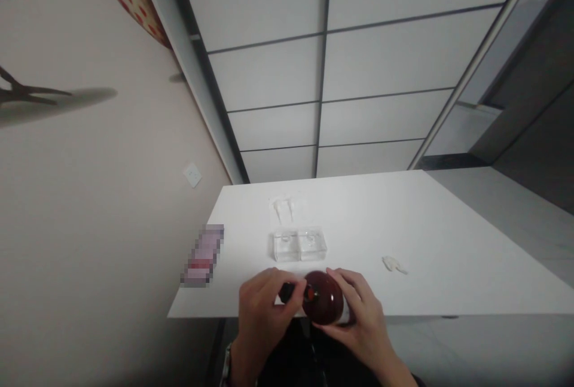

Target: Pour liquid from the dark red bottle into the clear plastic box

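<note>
A dark red-brown bottle [323, 298] with a white label at its side is tilted at the table's front edge, its neck toward the left. My right hand [363, 321] is wrapped around its body. At the neck, my left hand [269, 303] pinches a black bottle cap [287, 292] between thumb and fingers. Whether the cap is attached to the neck or apart from it, I cannot tell. Just beyond my hands stand two clear square glass containers [299, 246], side by side and touching.
Behind the containers lies a clear, thin object [283, 207]. A small crumpled white piece [393, 264] rests on the white table [359, 213] to the right. On the left edge is a blurred-out pink item [204, 255]. A wall [134, 207] borders the left side.
</note>
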